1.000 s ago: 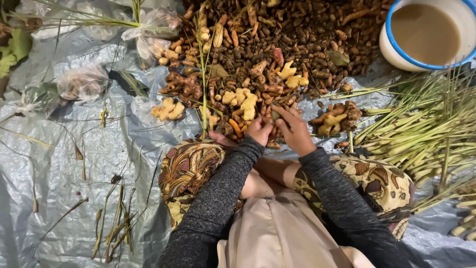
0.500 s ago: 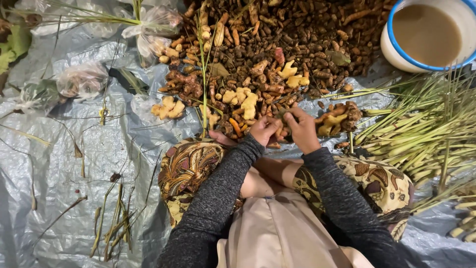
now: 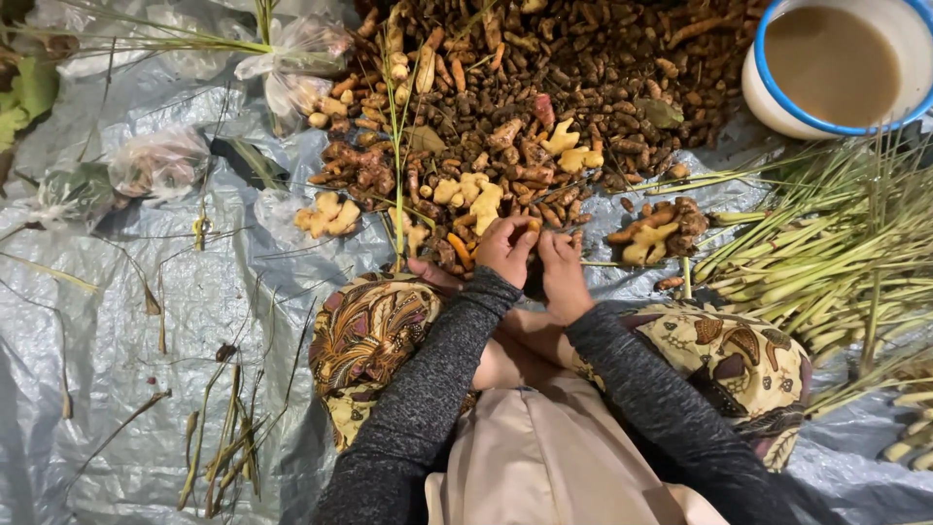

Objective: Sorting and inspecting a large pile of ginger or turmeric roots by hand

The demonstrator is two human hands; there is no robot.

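Observation:
I sit on a grey tarp with a big pile of brown and orange roots (image 3: 544,87) in front of my knees. My left hand (image 3: 503,251) and my right hand (image 3: 562,270) meet at the pile's near edge. Their fingertips close together on a small orange root (image 3: 532,227). Pale yellow knobbly root pieces (image 3: 471,194) lie just beyond my fingers. Another clump of yellow and brown roots (image 3: 653,233) sits to the right of my right hand. Dark grey sleeves cover both arms, and a patterned cloth (image 3: 364,335) covers my knees.
A white basin with a blue rim (image 3: 777,107) holds murky brown liquid at the top right. A bundle of green stalks (image 3: 836,262) lies on the right. Clear plastic bags (image 3: 160,160) sit at the top left, and dry stems (image 3: 224,437) lie on the tarp (image 3: 117,321).
My right hand has moved left from the pile's edge to meet my left hand, and both hands have drawn slightly closer to my knees.

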